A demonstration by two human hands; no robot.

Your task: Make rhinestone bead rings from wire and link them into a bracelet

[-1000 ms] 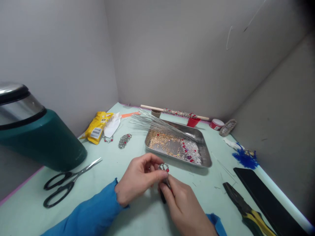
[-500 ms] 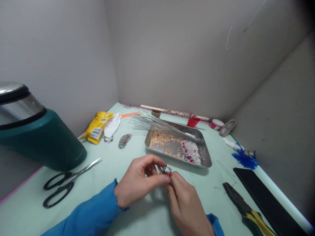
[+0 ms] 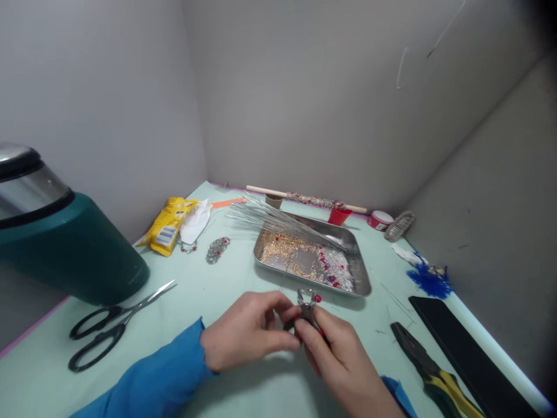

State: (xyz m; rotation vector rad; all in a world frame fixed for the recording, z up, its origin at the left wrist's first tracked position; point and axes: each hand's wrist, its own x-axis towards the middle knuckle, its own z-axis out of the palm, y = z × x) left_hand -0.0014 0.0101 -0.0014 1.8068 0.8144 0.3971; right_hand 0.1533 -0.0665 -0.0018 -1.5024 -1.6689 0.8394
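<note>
In the middle of the head view, my right hand [image 3: 337,348] is closed round a small pair of pliers [image 3: 310,313] with dark metal jaws and a glimpse of red at the handle. A beaded wire ring [image 3: 307,295] with clear beads and one red bead sits at the tips of the jaws. My left hand [image 3: 250,325] is beside the pliers, thumb and fingers apart. Its curled fingertips are at the left side of the pliers; whether they touch is hard to make out. Just beyond both hands is a metal tray [image 3: 365,284] of gold, clear and red beads.
Thin wires [image 3: 278,220] lie across the tray. Scissors [image 3: 117,325] and a green bottle [image 3: 87,249] are at left, near a beaded coil [image 3: 217,249] and a yellow packet [image 3: 167,226]. Larger pliers [image 3: 420,360] and a black bar [image 3: 461,342] lie right. A beaded stick [image 3: 313,200] rests behind.
The left thumb and fingers have come away from the beaded ring. The pliers' jaws now show, pointing away from me. My right hand has turned and moved slightly right.
</note>
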